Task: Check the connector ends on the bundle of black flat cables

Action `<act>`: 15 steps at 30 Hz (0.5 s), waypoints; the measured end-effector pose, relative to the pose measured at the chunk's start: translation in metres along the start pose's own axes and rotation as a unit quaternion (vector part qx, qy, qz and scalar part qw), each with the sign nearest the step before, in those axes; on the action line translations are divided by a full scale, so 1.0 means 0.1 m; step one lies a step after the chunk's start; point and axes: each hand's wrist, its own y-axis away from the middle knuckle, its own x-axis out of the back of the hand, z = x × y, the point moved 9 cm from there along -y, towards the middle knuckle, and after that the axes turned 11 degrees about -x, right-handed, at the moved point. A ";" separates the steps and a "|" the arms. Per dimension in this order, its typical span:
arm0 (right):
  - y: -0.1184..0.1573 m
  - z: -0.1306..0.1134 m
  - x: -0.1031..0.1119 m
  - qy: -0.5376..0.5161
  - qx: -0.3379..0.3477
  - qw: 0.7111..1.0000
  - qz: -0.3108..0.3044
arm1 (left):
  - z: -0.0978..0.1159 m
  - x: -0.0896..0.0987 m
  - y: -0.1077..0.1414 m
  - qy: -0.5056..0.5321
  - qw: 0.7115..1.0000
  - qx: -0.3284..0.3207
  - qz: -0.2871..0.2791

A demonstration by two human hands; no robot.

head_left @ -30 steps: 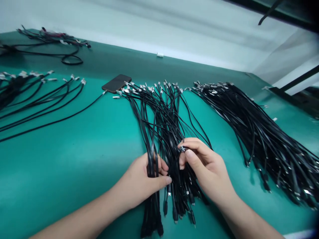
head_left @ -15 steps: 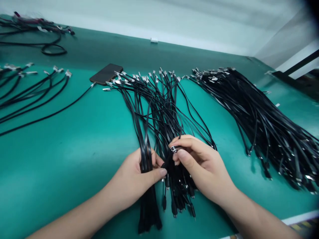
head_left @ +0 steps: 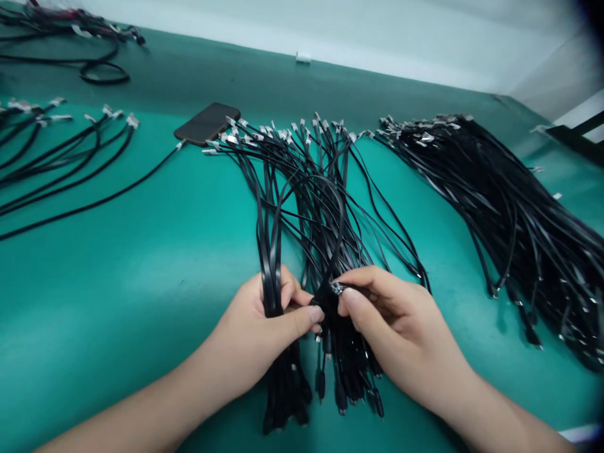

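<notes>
Black cables at both hands

Green tabletop (head_left: 141, 283): cable pile (head_left: 325, 233) lies beneath and between the hands, long axis running away from the wearer. Left hand (head_left: 271, 330) encloses flat cables (head_left: 270, 264), thumb and finger closed on black cable end (head_left: 323, 293). Right hand (head_left: 401, 321) pinches small shiny metal piece (head_left: 336, 287) just beside it.

1. The left hand (head_left: 283, 324) covers a stretch of the flat black cables (head_left: 270, 251) in its grip.
2. I can't make out what the small shiny piece (head_left: 336, 287) at the right hand (head_left: 401, 321) is; it's too tiny and blurred.
3. Connector ends hide one corner of the dark phone (head_left: 207, 123).
4. The right-side cable heap (head_left: 509, 201) runs out past the right edge.
5. The upper-left tangle (head_left: 70, 22) is blurry, cut off at the left.
</notes>
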 end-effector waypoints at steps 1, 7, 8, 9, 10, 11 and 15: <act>0.00 -0.02 -0.02 0.018 0.004 1.000 -0.007 | 0.00 0.00 0.00 0.007 1.000 -0.002 0.001; 0.02 -0.11 -0.06 0.054 0.040 0.998 -0.013 | -0.01 0.01 0.00 0.003 1.000 -0.003 -0.002; 0.02 -0.10 -0.06 0.058 0.038 0.997 -0.016 | -0.01 0.01 0.00 0.004 1.000 -0.004 -0.001; 0.02 -0.10 -0.07 0.063 0.036 0.997 -0.019 | -0.01 0.01 0.00 0.006 1.000 -0.005 0.002; 0.02 -0.09 -0.08 0.067 0.034 0.997 -0.023 | 0.00 0.01 0.00 0.009 1.000 -0.005 0.004; 0.03 -0.09 -0.08 0.069 0.033 0.997 -0.025 | 0.00 0.01 0.00 0.012 1.000 -0.007 0.007; 0.03 -0.09 -0.09 0.071 0.034 0.997 -0.025 | 0.01 -0.01 -0.01 0.014 1.000 -0.011 0.004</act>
